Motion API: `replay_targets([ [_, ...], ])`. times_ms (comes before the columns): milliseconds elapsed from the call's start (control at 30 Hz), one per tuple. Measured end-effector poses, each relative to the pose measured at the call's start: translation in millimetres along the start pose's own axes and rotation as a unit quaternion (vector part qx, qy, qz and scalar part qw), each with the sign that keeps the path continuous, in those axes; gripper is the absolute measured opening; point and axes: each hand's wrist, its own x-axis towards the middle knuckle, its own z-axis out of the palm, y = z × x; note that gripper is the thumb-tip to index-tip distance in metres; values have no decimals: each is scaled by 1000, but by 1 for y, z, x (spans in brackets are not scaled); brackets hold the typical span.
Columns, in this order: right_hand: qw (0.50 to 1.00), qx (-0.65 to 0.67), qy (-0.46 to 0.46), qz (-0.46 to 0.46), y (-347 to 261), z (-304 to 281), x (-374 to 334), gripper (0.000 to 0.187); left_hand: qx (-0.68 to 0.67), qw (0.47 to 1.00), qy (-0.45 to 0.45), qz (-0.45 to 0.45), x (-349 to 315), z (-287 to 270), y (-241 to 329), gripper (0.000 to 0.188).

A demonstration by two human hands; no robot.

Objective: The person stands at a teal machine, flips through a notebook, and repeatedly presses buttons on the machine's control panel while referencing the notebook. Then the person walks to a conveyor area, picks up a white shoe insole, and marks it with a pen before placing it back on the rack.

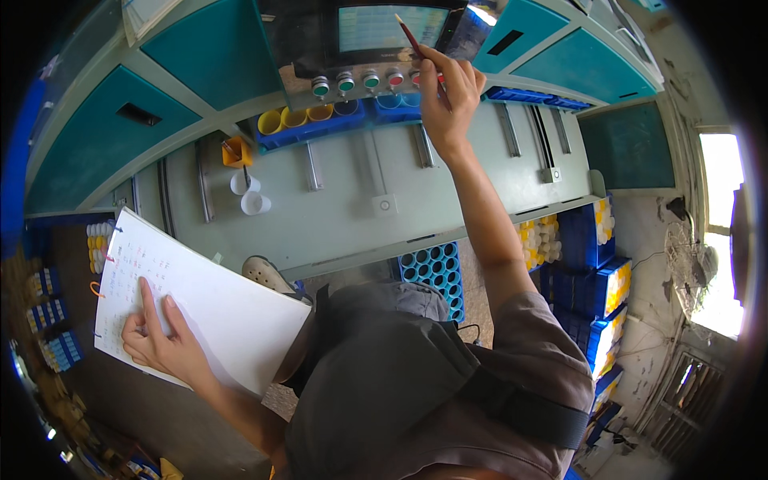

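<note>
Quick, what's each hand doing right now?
Left hand: open over the notebook, index finger extended, gripping nothing.
Right hand: closed around a slim dark red stick.

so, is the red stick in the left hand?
No, the right hand holds the red stick; the left hand is over the notebook.

Two round white cups (255, 204) stand left of centre; one white-paged notebook (248, 320) shows lower left, one slim dark-red stick (410, 38) upper centre.

Pale grey-green bench (336, 220), 2 white cups (256, 204) toward the left, orange holder (235, 157) just behind, blue trays (312, 134) along the back
</note>
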Motion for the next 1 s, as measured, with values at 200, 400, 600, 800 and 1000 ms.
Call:
replay_targets([
  [200, 999, 7, 35, -9, 7, 8, 1, 15, -10, 1000, 1, 5, 0, 0, -1, 38],
  [400, 1000, 10, -5, 7, 5, 1, -21, 13, -12, 1000, 11, 6, 1, 0, 1, 38],
  [600, 1000, 0, -15, 17, 8, 1, -29, 12, -13, 1000, 6, 11, 2, -2, 1, 37],
  [800, 1000, -12, -12, 17, 11, 1, -28, 15, -25, 998, 34, 36, 4, -2, 2, 37],
  [1000, 993, 30, -68, 95, 13, -17, -26, 17, 8, 1000, -10, -4, 2, -2, 0, 42],
])
